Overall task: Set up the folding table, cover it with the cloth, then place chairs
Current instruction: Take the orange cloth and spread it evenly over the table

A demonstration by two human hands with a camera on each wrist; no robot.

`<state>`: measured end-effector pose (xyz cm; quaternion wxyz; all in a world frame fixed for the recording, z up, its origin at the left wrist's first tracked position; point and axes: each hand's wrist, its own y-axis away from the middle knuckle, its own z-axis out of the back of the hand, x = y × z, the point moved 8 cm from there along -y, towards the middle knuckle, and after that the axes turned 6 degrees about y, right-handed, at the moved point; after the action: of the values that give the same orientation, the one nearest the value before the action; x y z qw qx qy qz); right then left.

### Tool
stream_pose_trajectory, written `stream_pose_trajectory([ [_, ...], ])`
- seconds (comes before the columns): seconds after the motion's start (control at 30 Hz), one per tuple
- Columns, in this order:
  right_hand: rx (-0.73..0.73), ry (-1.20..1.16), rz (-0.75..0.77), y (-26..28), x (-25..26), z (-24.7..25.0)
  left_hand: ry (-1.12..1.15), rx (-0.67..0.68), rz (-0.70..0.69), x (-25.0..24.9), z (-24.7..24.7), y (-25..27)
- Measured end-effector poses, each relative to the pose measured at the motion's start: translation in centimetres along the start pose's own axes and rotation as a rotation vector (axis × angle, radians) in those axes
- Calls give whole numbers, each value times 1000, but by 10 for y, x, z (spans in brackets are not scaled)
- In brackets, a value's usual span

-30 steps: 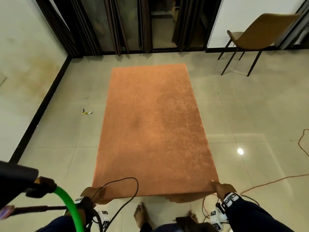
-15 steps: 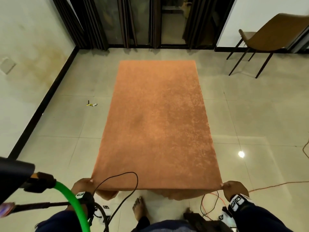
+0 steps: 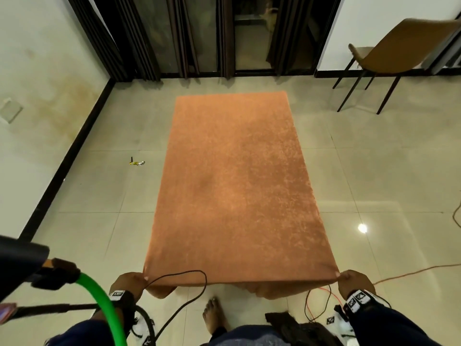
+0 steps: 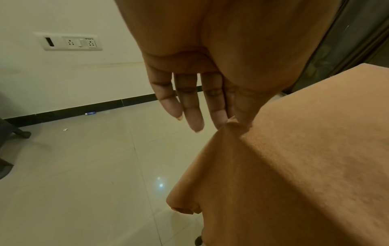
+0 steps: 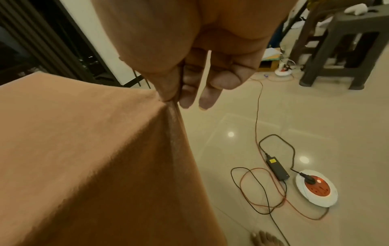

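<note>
An orange-brown cloth [image 3: 234,186] lies flat over the folding table, which it hides completely. Its near edge hangs down in front of me. My left hand [image 3: 131,283] pinches the near left corner of the cloth [image 4: 232,122] between thumb and forefinger, the other fingers [image 4: 189,108] hanging straight. My right hand [image 3: 353,283] pinches the near right corner [image 5: 168,99] the same way. A tan chair [image 3: 389,56] with thin dark legs stands at the far right by the wall.
An orange cable [image 3: 411,273] and a black cable with adapter [image 5: 276,168] trail over the tiled floor to a round extension socket [image 5: 316,187] at my right. A small yellow object [image 3: 136,162] lies left of the table. A grey plastic stool [image 5: 345,41] stands farther right.
Both hands have drawn the cloth's near edge back toward me and spread its corners wider; the cloth now lies taut and square. The view has tilted up slightly.
</note>
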<state>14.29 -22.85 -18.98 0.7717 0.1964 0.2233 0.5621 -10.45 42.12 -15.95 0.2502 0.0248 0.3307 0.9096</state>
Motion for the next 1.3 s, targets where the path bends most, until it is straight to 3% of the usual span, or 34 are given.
stream_pose_trajectory([
  [0.2, 68, -44, -4, 7, 5, 8, 257, -125, 65, -4, 1, 27],
  [0.33, -10, -82, 119, 14, 26, 24, 146, -206, 10, -18, 1, 47],
  [0.43, 26, -46, 307, 17, 47, 19, -71, -90, -181, -43, -33, 48],
  [0.5, 84, -46, 342, 14, 48, 10, -91, -44, -251, -60, -54, 58],
  [0.7, 98, 2, 367, 13, 34, 18, -48, 59, -162, -90, -78, 91],
  [0.9, 78, 19, 463, 13, 36, 17, 22, 137, -198, -112, -122, 112],
  [1.03, 85, -86, 412, 5, 23, 20, 44, 220, -266, -123, -145, 132],
  [1.13, 57, 38, 474, 7, 37, 34, 96, 69, -360, -143, -118, 150],
  [1.23, -123, 45, 751, 31, 98, 46, 100, -154, -408, -162, -88, 139],
  [1.3, -178, 152, 905, 58, 147, 29, 42, -198, -510, -184, -95, 121],
])
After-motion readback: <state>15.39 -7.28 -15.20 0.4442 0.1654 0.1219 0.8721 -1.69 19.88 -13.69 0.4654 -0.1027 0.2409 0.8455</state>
